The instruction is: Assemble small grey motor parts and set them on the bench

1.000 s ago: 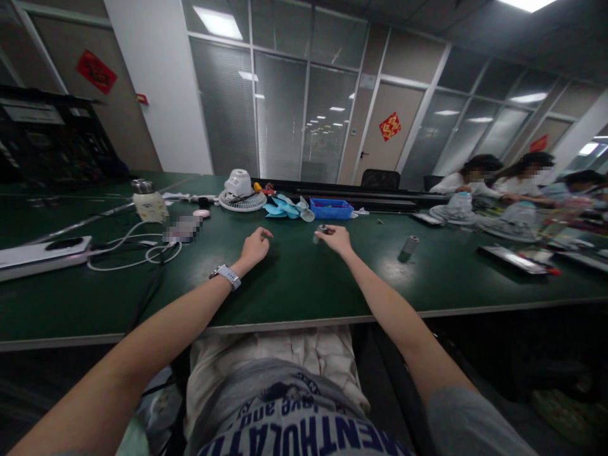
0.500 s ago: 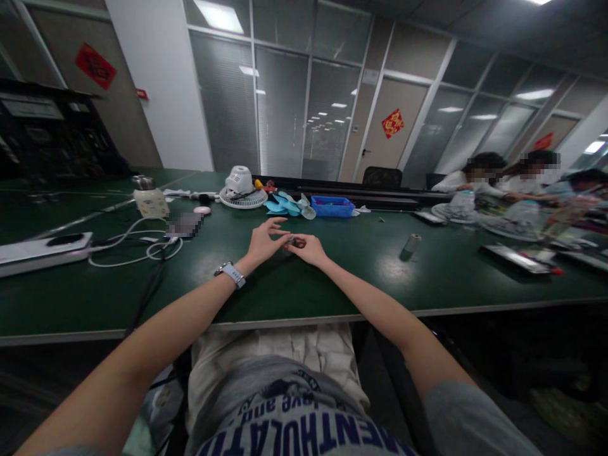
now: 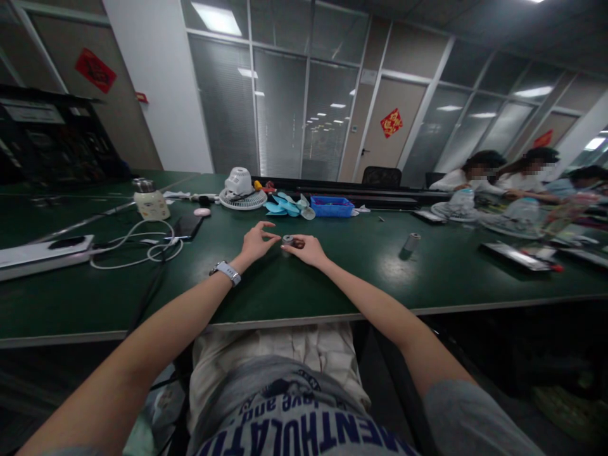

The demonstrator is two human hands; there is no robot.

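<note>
A small grey metal cylinder (image 3: 287,241), perhaps a little motor, is held upright at or just above the green table, with a dark round spot in its top. The thumb and fingers of my right hand (image 3: 308,249) close round it from the right, and something brownish shows between them. My left hand (image 3: 259,242) is just to the left, thumb and fingers apart with nothing in them. Its thumb tip is close to the cylinder, seemingly without touching it. A second grey cylinder (image 3: 411,243) lies or stands tilted on the table to the right.
Behind my hands are a white fan part (image 3: 240,185), blue fan blades (image 3: 284,206) and a blue basket (image 3: 331,207). A bottle (image 3: 151,201), phone (image 3: 189,227), white cable (image 3: 159,254) and power strip (image 3: 45,253) occupy the left. Other people (image 3: 482,174) sit at the right.
My right hand has brought the small cylinder leftward, close to my left hand. My left hand reached in to it half a second ago and has since drawn back slightly left.
</note>
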